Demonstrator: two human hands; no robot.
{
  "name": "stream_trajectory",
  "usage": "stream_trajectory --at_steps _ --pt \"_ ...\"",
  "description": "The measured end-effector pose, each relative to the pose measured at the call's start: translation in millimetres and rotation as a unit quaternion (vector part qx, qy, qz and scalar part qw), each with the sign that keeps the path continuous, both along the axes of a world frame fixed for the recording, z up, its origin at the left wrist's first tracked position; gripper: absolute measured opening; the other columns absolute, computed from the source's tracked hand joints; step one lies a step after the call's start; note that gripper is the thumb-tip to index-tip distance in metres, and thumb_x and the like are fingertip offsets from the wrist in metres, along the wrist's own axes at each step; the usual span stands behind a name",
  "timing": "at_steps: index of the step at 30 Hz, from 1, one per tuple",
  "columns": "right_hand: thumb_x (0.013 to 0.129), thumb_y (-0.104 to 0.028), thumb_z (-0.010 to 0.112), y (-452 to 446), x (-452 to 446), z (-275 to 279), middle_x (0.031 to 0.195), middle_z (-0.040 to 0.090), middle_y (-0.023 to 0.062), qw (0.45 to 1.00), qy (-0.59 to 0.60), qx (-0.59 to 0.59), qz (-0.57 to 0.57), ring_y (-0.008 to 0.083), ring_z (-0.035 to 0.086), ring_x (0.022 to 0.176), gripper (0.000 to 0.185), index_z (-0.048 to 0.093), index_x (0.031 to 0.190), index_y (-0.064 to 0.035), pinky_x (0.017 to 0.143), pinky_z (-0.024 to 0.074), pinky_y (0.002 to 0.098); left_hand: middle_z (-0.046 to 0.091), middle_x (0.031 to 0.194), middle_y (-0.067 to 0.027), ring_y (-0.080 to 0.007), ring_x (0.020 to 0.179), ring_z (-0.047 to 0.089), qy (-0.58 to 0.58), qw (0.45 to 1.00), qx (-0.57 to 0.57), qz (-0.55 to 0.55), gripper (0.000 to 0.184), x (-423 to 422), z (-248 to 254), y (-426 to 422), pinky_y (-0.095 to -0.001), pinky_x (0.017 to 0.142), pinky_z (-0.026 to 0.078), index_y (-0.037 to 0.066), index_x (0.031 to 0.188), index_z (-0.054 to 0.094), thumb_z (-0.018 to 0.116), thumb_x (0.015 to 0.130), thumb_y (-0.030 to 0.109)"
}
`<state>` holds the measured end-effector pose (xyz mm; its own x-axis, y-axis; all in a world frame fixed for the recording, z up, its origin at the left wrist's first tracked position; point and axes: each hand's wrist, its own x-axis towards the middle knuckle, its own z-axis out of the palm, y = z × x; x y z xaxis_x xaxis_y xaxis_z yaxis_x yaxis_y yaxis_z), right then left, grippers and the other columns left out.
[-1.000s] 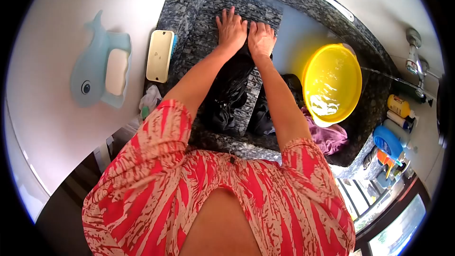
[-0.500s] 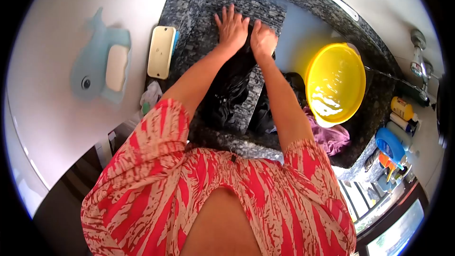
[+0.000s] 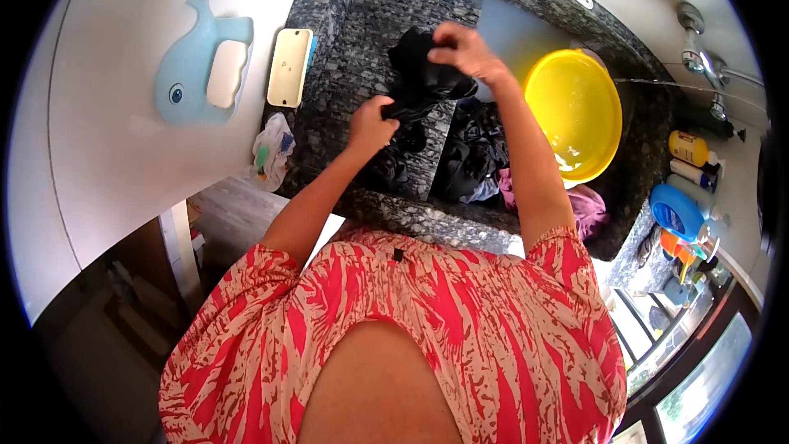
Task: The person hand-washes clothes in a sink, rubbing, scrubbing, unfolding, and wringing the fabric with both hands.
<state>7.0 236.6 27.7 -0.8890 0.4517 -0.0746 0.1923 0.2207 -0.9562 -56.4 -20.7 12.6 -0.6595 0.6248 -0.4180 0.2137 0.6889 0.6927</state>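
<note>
Now pressing had given way to gathering: my left hand (image 3: 371, 126) pinched the cloth (image 3: 413, 53) (right hand (image 3: 468, 53) curled, grip unclear).

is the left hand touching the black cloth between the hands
Touching: the head view shows the left hand gripping the black cloth by its near edge.

Left hand (image 3: 372, 126) is pinching some black cloth (image 3: 423, 74) over the slab (image 3: 370, 25), right hand (image 3: 470, 53) at its far end, yellow tub (image 3: 606, 111) nearby.
</note>
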Motion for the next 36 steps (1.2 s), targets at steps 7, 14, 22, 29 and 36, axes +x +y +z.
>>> stream_trajectory --at_steps 7,14,22,29,36 --pt "0.077 -0.005 0.070 109 63 -29 0.068 0.059 -0.0015 0.947 0.111 -0.042 -0.300 0.0084 0.053 0.065 0.006 0.065 0.074 -0.0046 0.059 0.0423 0.0241 0.065 0.101 -0.0103 -0.0201 0.092 0.061 -0.047 0.972 0.112 0.199 0.038 -13 -22 -64 -0.0312 0.082 0.047 0.003 0.115 0.058 0.067 0.078 0.003" --pt "0.075 -0.009 0.068 78 60 -37 0.069 0.061 0.0125 0.937 0.031 0.192 -0.291 0.0238 0.060 0.067 0.008 0.064 0.078 -0.0029 0.065 0.0479 0.0345 0.063 0.110 -0.0089 -0.0195 0.098 0.059 -0.200 0.932 0.171 0.250 0.035 -15 8 -64 -0.0306 0.088 0.045 0.000 0.122 0.055 0.059 0.088 0.008" --pt "0.074 -0.015 0.071 124 75 -32 0.071 0.064 0.0137 0.882 0.008 0.241 -0.406 0.0303 0.061 0.063 0.015 0.062 0.074 -0.0030 0.063 0.0487 0.0370 0.061 0.120 -0.0077 -0.0197 0.108 0.058 -0.364 0.775 0.321 0.405 0.043 -15 -3 -75 -0.0319 0.096 0.045 0.001 0.125 0.054 0.059 0.093 0.029" --pt "0.083 -0.047 0.064 -10 56 -42 0.087 0.067 0.0172 0.963 -0.128 0.151 -0.181 0.0347 0.065 0.085 0.042 0.065 0.086 -0.0048 0.073 0.0507 0.0418 0.065 0.110 -0.0087 -0.0172 0.102 0.061 -0.323 0.903 0.085 0.270 0.060 -14 33 -57 -0.0299 0.089 0.046 -0.003 0.118 0.060 0.071 0.081 0.043" --pt "0.073 -0.010 0.075 -109 42 9 0.072 0.060 0.0012 0.973 0.000 -0.226 -0.043 0.0109 0.059 0.066 0.026 0.062 0.095 -0.0026 0.059 0.0462 0.0276 0.066 0.105 -0.0139 -0.0198 0.099 0.061 -0.152 0.973 0.029 0.174 0.046 -52 -32 -76 -0.0302 0.085 0.045 -0.004 0.111 0.062 0.066 0.077 0.026"
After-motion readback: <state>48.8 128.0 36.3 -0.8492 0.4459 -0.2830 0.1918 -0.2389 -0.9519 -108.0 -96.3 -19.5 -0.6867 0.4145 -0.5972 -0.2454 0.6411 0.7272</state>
